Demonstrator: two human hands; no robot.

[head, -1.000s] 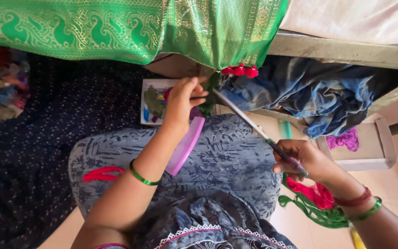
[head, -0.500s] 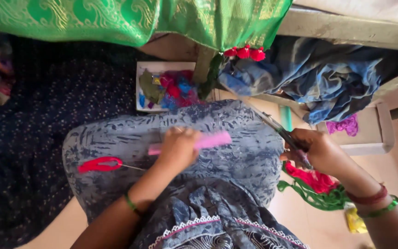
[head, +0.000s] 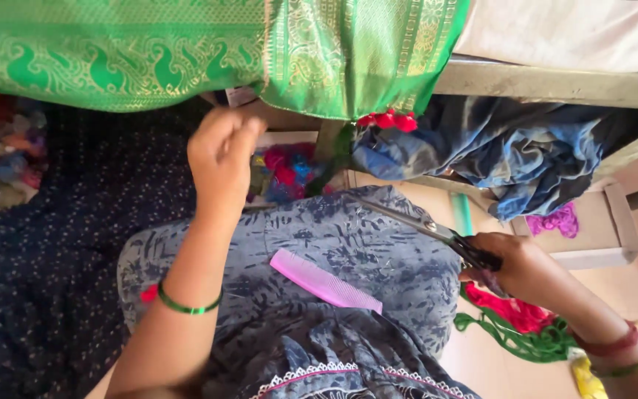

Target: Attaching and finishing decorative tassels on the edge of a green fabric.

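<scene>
Two hands at work around the pink comb (head: 325, 281) lying loose on the person's lap: the left hand (head: 221, 157) is up above it near the green cloth (head: 186, 52), fingers bunched, grip unclear, while the right hand (head: 520, 267) off to its right grips scissors (head: 437, 230).

Lap open around comb (head: 325, 281); green cloth (head: 208, 52) overhangs.

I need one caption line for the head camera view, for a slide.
Left hand raised toward green cloth; right hand holds scissors; pink comb on lap.
</scene>
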